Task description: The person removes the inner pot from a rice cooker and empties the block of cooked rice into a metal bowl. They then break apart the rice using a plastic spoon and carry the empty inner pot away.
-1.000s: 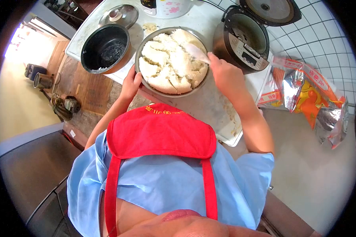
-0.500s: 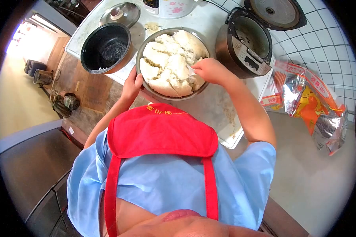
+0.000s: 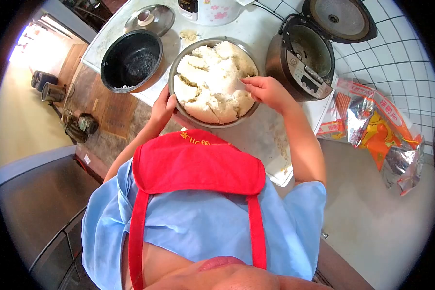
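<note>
A wide metal bowl [image 3: 252, 115] heaped with cooked white rice [image 3: 210, 82] stands on the white table. The rice is split by several deep cracks. My left hand [image 3: 164, 107] grips the bowl's left rim, thumb on the near side. Over the bowl's right side, my right hand [image 3: 268, 92] is closed on the handle of a pale rice paddle [image 3: 239, 84]. Its blade is mostly lost among the white rice.
A black inner pot [image 3: 133, 60] with rice bits stands left, near a metal lid [image 3: 160, 18]. At right is an open brown rice cooker [image 3: 287, 63]; a white flowered cooker [image 3: 212, 10] stands behind. Foil snack bags [image 3: 377, 128] hang off the right edge. Spilled rice [image 3: 188, 35] lies behind the bowl.
My right hand has shifted slightly down and right, with the paddle now lower in the rice. Rice in the middle is more broken up. My left hand keeps its hold on the rim.
</note>
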A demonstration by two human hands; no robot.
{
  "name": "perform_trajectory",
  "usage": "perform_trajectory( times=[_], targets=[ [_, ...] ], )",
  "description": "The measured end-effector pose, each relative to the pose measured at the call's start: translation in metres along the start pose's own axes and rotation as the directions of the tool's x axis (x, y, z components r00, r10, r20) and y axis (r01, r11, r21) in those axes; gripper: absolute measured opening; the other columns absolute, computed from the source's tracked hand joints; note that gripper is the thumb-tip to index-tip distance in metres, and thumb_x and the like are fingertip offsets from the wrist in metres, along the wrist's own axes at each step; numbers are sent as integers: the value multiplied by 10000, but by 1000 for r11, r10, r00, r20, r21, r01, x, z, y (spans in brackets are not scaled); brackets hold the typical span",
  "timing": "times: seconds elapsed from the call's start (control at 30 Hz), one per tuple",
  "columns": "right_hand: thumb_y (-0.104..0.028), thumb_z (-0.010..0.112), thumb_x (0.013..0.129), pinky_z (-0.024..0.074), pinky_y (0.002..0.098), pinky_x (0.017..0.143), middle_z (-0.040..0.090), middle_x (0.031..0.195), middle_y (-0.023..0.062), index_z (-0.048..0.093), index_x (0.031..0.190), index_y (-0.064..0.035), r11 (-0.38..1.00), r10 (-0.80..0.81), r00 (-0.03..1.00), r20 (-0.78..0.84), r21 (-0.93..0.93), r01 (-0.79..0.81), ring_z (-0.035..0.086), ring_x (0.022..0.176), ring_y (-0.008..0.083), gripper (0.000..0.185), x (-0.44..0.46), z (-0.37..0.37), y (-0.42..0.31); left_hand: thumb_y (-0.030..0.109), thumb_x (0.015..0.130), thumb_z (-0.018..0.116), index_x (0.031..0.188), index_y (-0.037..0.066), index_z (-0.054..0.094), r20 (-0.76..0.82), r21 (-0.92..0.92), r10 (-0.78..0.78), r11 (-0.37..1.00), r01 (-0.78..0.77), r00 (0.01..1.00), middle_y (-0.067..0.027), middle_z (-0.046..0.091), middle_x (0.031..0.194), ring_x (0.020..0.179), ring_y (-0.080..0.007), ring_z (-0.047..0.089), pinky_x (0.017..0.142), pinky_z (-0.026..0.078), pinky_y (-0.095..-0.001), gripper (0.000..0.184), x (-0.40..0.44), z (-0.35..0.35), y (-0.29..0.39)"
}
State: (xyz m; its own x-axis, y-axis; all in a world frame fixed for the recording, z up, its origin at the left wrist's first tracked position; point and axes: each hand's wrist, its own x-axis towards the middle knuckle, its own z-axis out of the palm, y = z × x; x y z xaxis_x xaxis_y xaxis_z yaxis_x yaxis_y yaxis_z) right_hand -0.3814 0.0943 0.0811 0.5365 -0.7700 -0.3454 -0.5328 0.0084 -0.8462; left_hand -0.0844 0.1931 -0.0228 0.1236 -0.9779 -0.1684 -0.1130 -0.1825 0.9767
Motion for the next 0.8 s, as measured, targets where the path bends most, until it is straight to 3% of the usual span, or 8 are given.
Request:
perform_trajectory(
  times=[0.07,0.27,0.47,0.57,0.6,0.67,0.73,0.8],
  targets=[
    [-139,557,886,353,209,521,477,636,-41,595,1165,-14,999,7,1000,9,31,-8,419,567,48,308,-10,0,-6,188,847,415,1313,57,414,0,-4,-20,1000,20,1000,-54,577,915,650,-116,541,577,462,-255,484,-2,1,5],
    [-152,569,887,350,211,504,480,613,-36,612,1144,-24,994,-1,1000,-21,107,3,423,550,45,291,-27,-5,-14,181,847,412,1329,61,406,-32,35,60,998,-59,998,-64,579,950,694,-113,545,600,460,-245,496,3,1,-8],
    [-161,567,882,379,228,516,489,597,-21,614,1138,-35,993,32,999,16,110,-33,449,552,62,289,-46,-16,-55,181,854,417,1334,27,391,-27,99,134,986,-131,991,-135,555,1156,1035,-201,534,881,420,-286,504,6,-2,-22],
    [-151,582,868,393,230,520,511,604,4,617,1131,-38,996,-23,1000,14,91,21,469,558,62,288,-62,-24,-80,171,859,418,1332,10,386,13,40,27,999,-28,1000,-154,528,1216,1137,-215,476,966,355,-296,501,3,-5,-19],
    [-139,587,859,415,244,529,548,634,29,622,1124,-45,997,-63,997,39,35,62,510,561,89,284,-67,-29,-90,149,860,413,1327,2,387,-31,105,96,990,-92,995,-153,528,1214,1121,-210,487,953,367,-294,491,2,-2,-14],
    [-123,593,844,450,271,546,601,697,68,623,1122,-56,985,-160,984,80,-49,164,572,578,145,288,-75,-38,-107,122,855,404,1328,3,387,-4,-201,-44,979,42,999,-131,529,1193,1071,-189,503,902,404,-281,488,8,0,-29],
    [-114,595,833,476,297,563,634,763,95,614,1134,-65,953,-274,955,113,-103,286,613,609,201,305,-79,-45,-120,110,852,400,1337,4,375,-18,-217,-25,976,21,1000,-118,525,1181,1035,-169,508,844,433,-263,497,3,3,-30],
    [-110,600,825,488,314,570,645,819,113,590,1169,-72,967,-220,949,225,-78,243,626,646,237,347,-78,-56,-133,104,851,397,1346,4,365,-21,-189,-10,982,6,1000,-111,520,1182,1015,-159,511,813,448,-255,506,-3,5,-22]
  ],
)
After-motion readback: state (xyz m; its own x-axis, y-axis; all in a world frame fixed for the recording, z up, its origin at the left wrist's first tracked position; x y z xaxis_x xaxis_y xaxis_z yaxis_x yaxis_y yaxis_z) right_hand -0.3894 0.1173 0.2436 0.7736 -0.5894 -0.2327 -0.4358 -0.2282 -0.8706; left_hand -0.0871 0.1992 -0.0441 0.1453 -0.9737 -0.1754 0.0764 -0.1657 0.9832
